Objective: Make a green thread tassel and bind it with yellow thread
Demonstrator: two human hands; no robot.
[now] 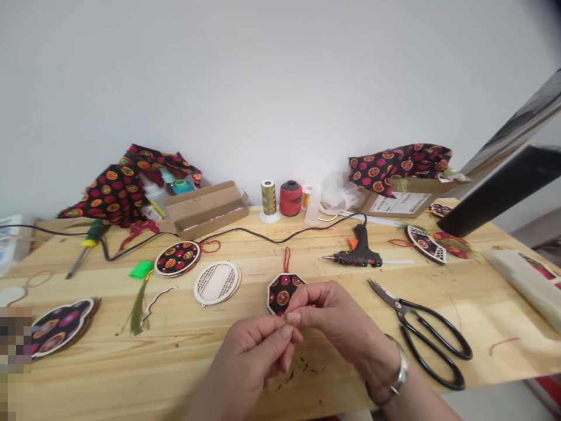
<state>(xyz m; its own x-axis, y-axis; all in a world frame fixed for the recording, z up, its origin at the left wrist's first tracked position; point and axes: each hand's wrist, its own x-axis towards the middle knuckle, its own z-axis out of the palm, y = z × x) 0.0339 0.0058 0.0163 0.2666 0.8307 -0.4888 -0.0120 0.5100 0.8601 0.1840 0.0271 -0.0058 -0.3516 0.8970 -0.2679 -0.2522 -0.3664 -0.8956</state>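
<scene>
Hands: two — left hand [258, 351], right hand [335, 316]. One octagonal pendant [279, 293], one fan-shaped openwork piece [424, 242], one round fabric-covered pendant [177, 259], one openwork wooden disc [218, 282]. One pair of scissors [400, 306], one glue gun [360, 252], one screwdriver [90, 238]. Patterned cloths [109, 186]: two. Cardboard boxes [209, 211]: two. Big thread spools: two — gold-green spool [268, 197], red spool [290, 200]. Silver bracelet [400, 368]: one. Counter [175, 380]: one.

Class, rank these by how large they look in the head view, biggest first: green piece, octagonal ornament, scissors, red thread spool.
1. Scissors
2. Octagonal ornament, partly covered by the right hand
3. Red thread spool
4. Green piece

The spool stands farther back, so this ranks apparent size only.
</scene>
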